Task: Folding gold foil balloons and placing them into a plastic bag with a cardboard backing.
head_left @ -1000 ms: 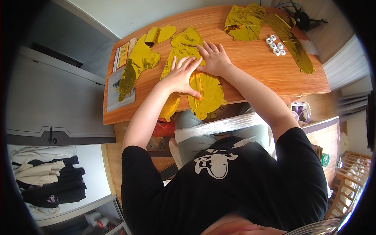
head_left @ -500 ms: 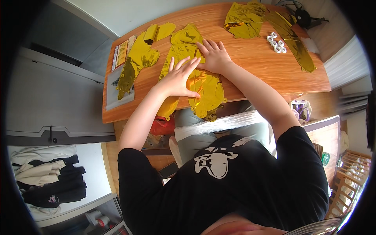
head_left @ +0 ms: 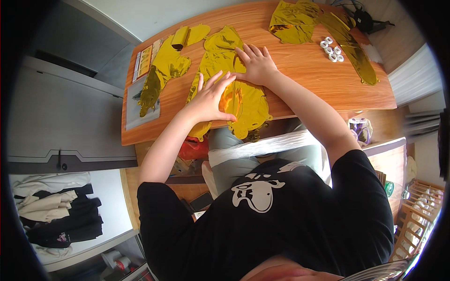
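In front of me a flat gold foil balloon (head_left: 251,105) lies on the wooden table (head_left: 300,84), its lower end hanging over the near edge. My left hand (head_left: 212,99) rests on the foil's left part, fingers spread and thumb stretched out to the right. My right hand (head_left: 257,66) lies flat across the upper right of the same foil, fingers fanned and pointing away from me. Between the two hands the foil is creased and throws an orange glint. Neither hand is closed round anything.
More flat gold foil pieces lie at the left (head_left: 164,68), at the far right (head_left: 294,21) and along the right end (head_left: 351,49). Several white rolls (head_left: 332,49) sit near them. A printed sheet (head_left: 144,63) and a clear bag (head_left: 143,107) lie at the left edge.
My left hand has shifted slightly left over the foil. The right hand stays in nearly the same place, its fingers a little higher.
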The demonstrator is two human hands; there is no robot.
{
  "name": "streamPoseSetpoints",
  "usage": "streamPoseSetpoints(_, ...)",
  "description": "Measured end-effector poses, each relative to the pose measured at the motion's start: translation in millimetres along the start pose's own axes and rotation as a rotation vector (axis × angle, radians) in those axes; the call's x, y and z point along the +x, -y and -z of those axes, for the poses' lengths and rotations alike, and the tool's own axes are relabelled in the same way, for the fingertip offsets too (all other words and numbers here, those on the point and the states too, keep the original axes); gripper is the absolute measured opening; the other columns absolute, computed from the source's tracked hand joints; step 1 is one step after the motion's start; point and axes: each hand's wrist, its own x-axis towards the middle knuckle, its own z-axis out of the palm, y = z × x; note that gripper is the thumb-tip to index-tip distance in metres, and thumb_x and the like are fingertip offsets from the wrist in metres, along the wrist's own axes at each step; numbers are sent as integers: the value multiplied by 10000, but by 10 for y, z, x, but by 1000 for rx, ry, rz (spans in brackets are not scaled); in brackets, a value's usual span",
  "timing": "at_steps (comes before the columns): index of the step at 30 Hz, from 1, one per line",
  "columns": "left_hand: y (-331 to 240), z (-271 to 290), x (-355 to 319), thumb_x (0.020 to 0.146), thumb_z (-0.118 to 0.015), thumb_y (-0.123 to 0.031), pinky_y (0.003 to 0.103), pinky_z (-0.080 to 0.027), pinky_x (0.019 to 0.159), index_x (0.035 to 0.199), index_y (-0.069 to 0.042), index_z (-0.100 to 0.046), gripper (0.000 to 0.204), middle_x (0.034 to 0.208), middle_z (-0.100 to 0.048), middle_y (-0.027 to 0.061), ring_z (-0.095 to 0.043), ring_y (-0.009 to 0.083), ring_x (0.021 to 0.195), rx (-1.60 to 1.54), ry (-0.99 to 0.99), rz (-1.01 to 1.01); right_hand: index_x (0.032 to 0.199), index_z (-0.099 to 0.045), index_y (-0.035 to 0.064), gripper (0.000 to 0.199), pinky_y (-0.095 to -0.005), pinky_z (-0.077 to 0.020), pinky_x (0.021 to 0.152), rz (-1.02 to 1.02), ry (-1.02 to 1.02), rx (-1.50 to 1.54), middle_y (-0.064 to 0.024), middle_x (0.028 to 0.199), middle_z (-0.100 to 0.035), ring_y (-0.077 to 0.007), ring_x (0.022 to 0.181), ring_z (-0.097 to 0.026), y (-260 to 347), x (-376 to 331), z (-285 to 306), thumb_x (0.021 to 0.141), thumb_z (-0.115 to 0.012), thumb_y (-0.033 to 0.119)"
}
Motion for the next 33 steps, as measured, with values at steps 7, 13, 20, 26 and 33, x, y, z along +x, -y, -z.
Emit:
streamPoseSetpoints(7,5,-20,-42,575,-909,-634,664,44,1244,1617,-204,-276,1293,1690,-263,146,-142,330,1591,-9,24,7,1639,-255,169,1055,-573,-190,1252,-1,-12,3,-159,1672,-297,-323,1553,-264,21,-3,13,858,-524,825)
streamPoseSetpoints(13,-55,38,-25,575,-903,-642,665,40,1244,1599,-200,-314,1260,1686,-275,144,-135,326,1593,29,-1,-8,1639,-254,166,1062,-563,-182,1256,-5,1,5,-162,1676,-286,-318,1558,-251,9,2,21,855,-521,830)
streamPoseSetpoints(20,169,101,-443,876,-781,-459,551,-285,1175,1347,-133,-641,590,1413,-607,150,-523,345,1352,-236,-431,199,1645,-233,147,1104,-552,-162,1264,-16,32,21,-157,1684,-266,-311,1565,-225,26,3,36,844,-501,858)
streamPoseSetpoints(26,-134,-220,-1165,876,-798,-325,419,-551,836,1045,-105,-796,277,1031,-753,83,-710,297,960,-99,-854,830,1645,-231,145,1110,-544,-156,1266,-15,43,18,-160,1687,-258,-309,1568,-213,22,-4,68,845,-479,873)
streamPoseSetpoints(33,-154,-518,-1209,842,-838,-241,370,-546,860,1041,-98,-805,247,1076,-750,95,-704,259,935,218,-878,762,1645,-226,145,1105,-548,-148,1267,-9,51,16,-171,1682,-265,-315,1569,-212,44,0,79,850,-473,871)
